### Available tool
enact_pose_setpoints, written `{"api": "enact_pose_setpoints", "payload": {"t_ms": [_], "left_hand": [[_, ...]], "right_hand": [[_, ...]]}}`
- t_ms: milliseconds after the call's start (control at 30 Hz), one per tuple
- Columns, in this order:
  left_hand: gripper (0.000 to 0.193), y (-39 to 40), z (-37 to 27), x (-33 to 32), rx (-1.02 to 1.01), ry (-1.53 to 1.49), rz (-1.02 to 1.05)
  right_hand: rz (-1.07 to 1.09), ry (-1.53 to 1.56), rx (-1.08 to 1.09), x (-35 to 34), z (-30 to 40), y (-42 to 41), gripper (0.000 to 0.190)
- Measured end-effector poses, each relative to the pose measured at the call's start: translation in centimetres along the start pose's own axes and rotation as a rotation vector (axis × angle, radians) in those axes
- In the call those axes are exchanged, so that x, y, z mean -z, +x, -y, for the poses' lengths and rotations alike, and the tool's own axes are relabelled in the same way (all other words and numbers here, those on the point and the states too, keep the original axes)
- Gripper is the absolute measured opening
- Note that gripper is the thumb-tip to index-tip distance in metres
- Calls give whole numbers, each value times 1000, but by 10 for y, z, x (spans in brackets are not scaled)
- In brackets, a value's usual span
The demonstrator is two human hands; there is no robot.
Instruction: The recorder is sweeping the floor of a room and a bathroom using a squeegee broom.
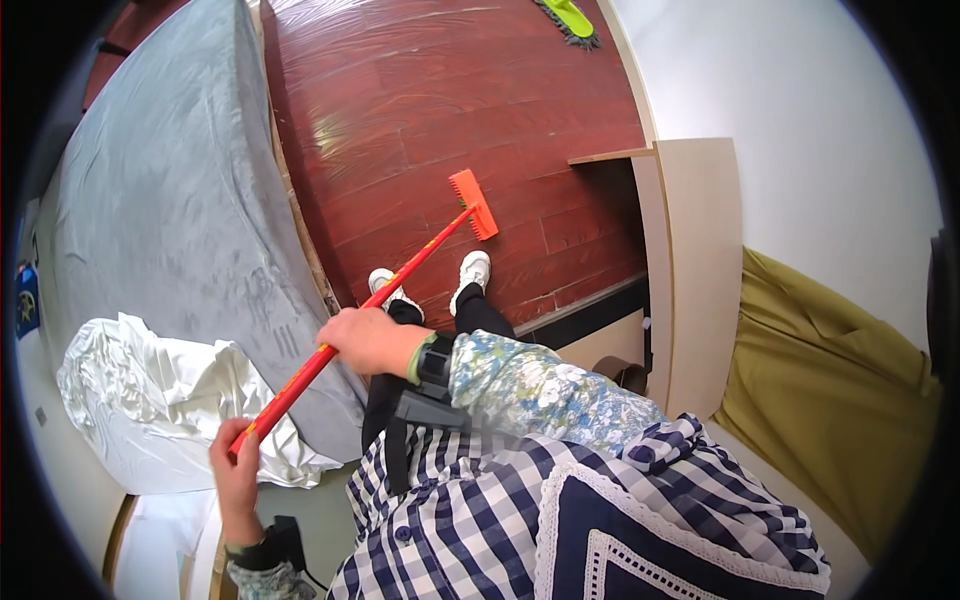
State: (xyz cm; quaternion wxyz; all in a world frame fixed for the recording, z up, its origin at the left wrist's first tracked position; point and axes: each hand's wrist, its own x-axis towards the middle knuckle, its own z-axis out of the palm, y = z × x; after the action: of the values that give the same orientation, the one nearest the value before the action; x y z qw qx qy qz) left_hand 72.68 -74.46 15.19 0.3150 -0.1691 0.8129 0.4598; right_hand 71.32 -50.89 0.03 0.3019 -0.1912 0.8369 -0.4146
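Note:
Both my hands grip a long red handle (pixel 300 379) that runs slantwise across my body. My left hand (pixel 237 469) closes around its upper end. Lower down the shaft, my right hand (pixel 377 341) is wrapped around it, a black strapped device on the wrist. At the far end sits an orange brush head (pixel 474 204) with short teeth along its edge, on or just above the dark red wood-plank floor (pixel 517 127), a little ahead of my white shoes. Some green shows beneath the head.
On the left, a mattress in a grey cover (pixel 172 187) bears a crumpled white sheet (pixel 187 382). A lime-green mop head (pixel 571 19) with grey fringe lies by the white wall (pixel 780 97). To the right are a light wooden cabinet panel (pixel 701 277) and an olive cloth (pixel 825 405).

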Motion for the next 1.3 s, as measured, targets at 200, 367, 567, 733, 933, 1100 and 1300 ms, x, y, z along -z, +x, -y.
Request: {"api": "enact_pose_setpoints", "payload": {"t_ms": [200,367,567,733,933,1100,1300], "left_hand": [[20,42,25,-81,-123,102,122],[27,66,1,-145,-189,303,221],[28,62,-11,-153,-234,342,141],[27,0,21,-102,-151,389,-16],[25,-122,54,-77,87,283,-187],[20,-178,75,-129,313,-225,-325],[22,-135,94,-196,367,-358,-162]], "right_hand": [[-37,-161,-196,13,-63,-31,19],[-178,-342,-358,23,-117,-62,16],[-147,-370,-343,28,-120,-63,16],[54,-258,-103,-1,-69,-43,20],[197,-208,389,-48,-7,-47,13],[490,-405,557,-45,11,-55,15],[478,-671,444,-32,-32,-54,12]]}}
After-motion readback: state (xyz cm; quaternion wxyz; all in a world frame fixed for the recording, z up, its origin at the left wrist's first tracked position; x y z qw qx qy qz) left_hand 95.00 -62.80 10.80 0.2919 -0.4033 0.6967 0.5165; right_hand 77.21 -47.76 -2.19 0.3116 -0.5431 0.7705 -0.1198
